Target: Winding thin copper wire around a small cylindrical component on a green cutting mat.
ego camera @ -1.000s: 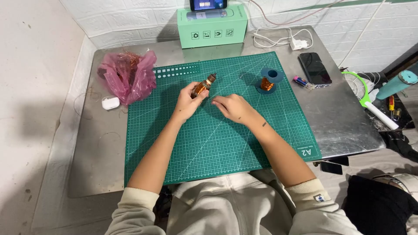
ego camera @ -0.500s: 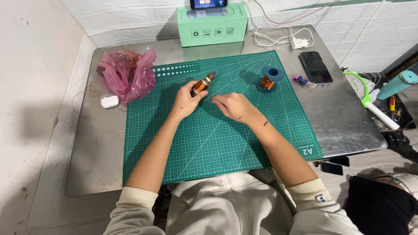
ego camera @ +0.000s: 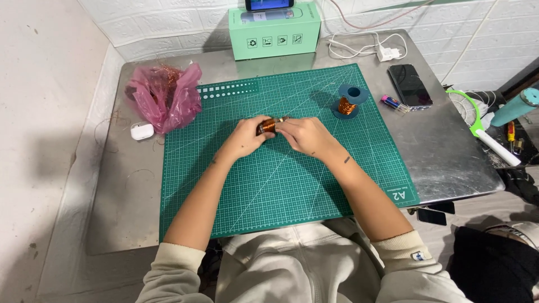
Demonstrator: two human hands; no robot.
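Both hands meet over the middle of the green cutting mat (ego camera: 281, 185), slightly toward its far half. The left hand (ego camera: 244, 137) curls its fingers around a small copper-wound coil (ego camera: 267, 125), gripping it from the left. The right hand (ego camera: 306, 136) closes on the coil's right end, where a pale tip shows between the fingertips; the coil lies roughly level between the two hands, just above the mat.

Far and right on the mat stands a blue spool (ego camera: 349, 100) with copper wire wound about its core, well apart from the hands. At the far left, half on the mat's corner, sits a crumpled pink plastic bag (ego camera: 165, 96) with a tangle of copper wire showing at its open top. Just near-left of the bag lies a small white earbud case (ego camera: 142, 131), lid shut, on the metal table (ego camera: 449, 157).

At the far edge stands a mint-green box (ego camera: 275, 31), closed, with a phone propped on top. A dark phone (ego camera: 411, 85) lies right of the mat.
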